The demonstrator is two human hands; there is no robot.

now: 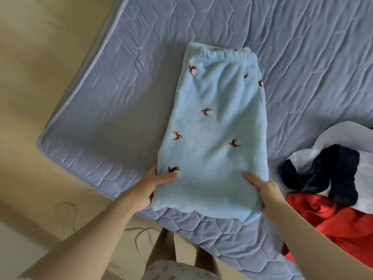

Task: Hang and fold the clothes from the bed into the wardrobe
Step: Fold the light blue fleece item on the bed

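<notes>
Everything here is placed from the light blue fleece trousers (214, 122), which lie on the blue quilted mattress (101, 98) near its front corner, elastic waistband (228, 55) at the far end and the near end hanging a little past the mattress edge. Well to the left of the trousers is bare yellowish floor; below their near-left corner a thin pale cable (141, 235) trails on that floor.

At the near-left corner of the trousers the left hand (153, 186) grips the fabric, thumb on top and fingers tucked beneath; at the near-right corner the right hand (262, 190) grips the same way, thumb over the plush and fingers under the edge. So both hands hold the near end, one at each side.

The trousers look already doubled lengthwise, so the step in hand seems to be folding the near end up toward the waistband. The fleece should handle as light, thick and very soft; it will sag between the hands, not slip much, and spring open unless pressed flat. The two corners are the sound place to hold, keeping both layers pinched together.

To the right of the trousers, a little apart from them, lies a loose heap: a white garment (343, 134), a navy garment (339, 168) draped over it, and a red garment (333, 219) nearest the viewer. The wardrobe is not in view.
</notes>
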